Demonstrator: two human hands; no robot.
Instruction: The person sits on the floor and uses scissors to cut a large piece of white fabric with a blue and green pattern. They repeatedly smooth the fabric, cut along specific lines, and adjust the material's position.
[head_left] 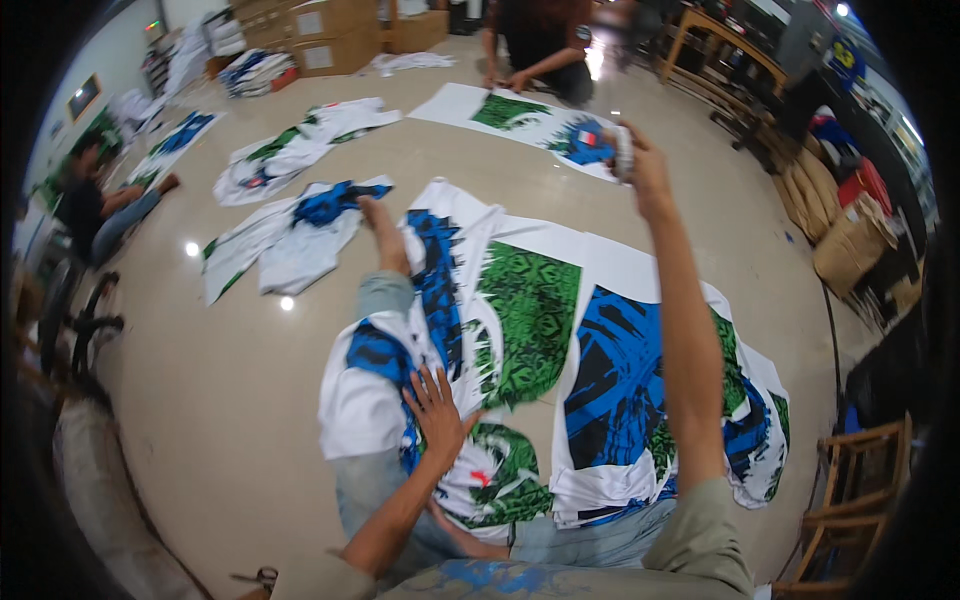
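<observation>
My left hand (440, 418) lies with fingers spread on printed fabric, where blue, white and green pieces gather over my lap. My right hand (648, 170) is stretched far forward, raised, its fingers closed round a small whitish, rounded thing (624, 153); blur hides its kind. Beneath my arm spreads a white fabric piece with a blue and black print (615, 375). Left of it is a piece with a green patterned panel (530, 320). A green and white bunched piece (500, 470) with a red mark rests by my left wrist.
More printed fabric pieces (300, 150) lie on the tiled floor ahead. A co-worker (545, 50) crouches over a long printed piece (455, 103); another person (100, 205) sits at left. Cardboard boxes (330, 40), a wooden stool (855, 500) and black-handled scissors (265, 577) are around me.
</observation>
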